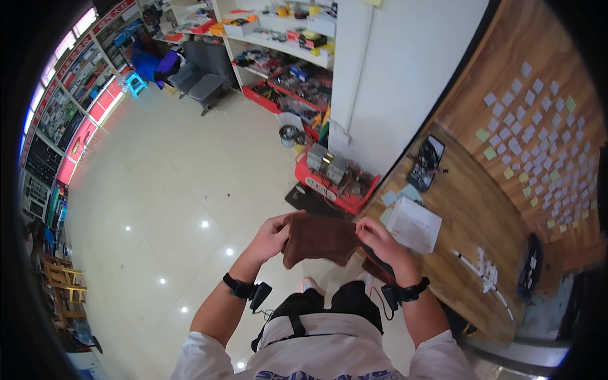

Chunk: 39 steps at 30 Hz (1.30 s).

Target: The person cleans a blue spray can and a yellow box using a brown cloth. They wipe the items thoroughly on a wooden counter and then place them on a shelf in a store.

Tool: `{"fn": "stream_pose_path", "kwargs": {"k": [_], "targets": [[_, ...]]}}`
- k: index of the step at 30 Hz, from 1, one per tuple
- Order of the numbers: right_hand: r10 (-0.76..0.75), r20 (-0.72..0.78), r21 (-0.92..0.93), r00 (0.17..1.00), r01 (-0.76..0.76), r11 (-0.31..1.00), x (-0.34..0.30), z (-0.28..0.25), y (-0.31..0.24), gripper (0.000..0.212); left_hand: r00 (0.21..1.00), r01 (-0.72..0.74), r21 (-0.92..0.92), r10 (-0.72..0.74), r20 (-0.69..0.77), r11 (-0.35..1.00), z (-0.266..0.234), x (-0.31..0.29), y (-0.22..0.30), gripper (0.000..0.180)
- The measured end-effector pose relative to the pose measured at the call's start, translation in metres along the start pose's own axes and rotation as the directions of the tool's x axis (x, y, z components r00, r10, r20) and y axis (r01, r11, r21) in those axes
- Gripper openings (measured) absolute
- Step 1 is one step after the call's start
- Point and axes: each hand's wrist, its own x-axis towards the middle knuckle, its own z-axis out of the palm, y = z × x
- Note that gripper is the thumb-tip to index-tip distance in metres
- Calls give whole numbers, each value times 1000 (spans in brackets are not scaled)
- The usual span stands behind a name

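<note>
Between my two hands a brown cloth [322, 239] is stretched out above the floor, in front of my body. My left hand [277, 235] grips its left edge, with the fingers closed round the fabric. At the upper right corner, my right hand [375, 235] pinches the cloth between thumb and fingers. The lower edge hangs free and sags a little at both bottom corners. A black strap with a small device sits on each of my wrists.
To my right stands a wooden table [472, 209] bearing a white box [415, 225], a black tray [428, 161] and white plastic parts [486, 273]. A red machine [332, 180] rests on the floor ahead, beside stocked shelves [278, 47]. Grey chairs [204, 75] stand farther off.
</note>
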Motion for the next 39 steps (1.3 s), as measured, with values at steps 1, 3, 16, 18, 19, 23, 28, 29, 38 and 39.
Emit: {"fn": "stream_pose_path", "kwargs": {"k": [1, 3, 16, 18, 19, 23, 28, 29, 38, 39], "targets": [[-123, -73, -300, 990, 96, 949, -9, 9, -5, 21, 994, 48, 126, -59, 89, 991, 5, 5, 1, 42], [-331, -153, -606, 931, 176, 776, -15, 9, -2, 50, 991, 83, 49, -88, 100, 995, 17, 22, -19, 46], [-143, -587, -423, 797, -151, 894, -94, -193, 47, 44, 958, 201, -85, -178, 223, 976, 233, 142, -84, 60], [-258, -601, -483, 757, -87, 871, -92, -227, 42, 40, 963, 202, -68, -185, 194, 977, 254, 171, -94, 53], [-321, -593, -527, 739, -54, 848, -89, -247, 43, 37, 967, 178, -67, -162, 198, 982, 267, 188, -95, 50], [-322, -594, -637, 737, -187, 748, -69, -318, 51, 43, 990, 86, 153, -102, 97, 984, 303, 258, -121, 60], [-396, -398, -917, 828, -344, 203, -31, -305, 81, 64, 975, 220, 590, -170, -141, 777, 282, 292, -211, 65], [-403, -269, -959, 875, -207, 191, -33, -302, 84, 71, 963, 267, 507, -237, -125, 819, 289, 288, -209, 63], [-246, -108, -984, 963, -68, 167, 12, -294, 78, 132, 986, -128, 626, 29, 167, 769, 290, 263, -207, 82], [-192, -108, -985, 975, -80, 150, 16, -296, 79, 131, 982, -111, 600, -7, 190, 792, 290, 270, -212, 75]]}}
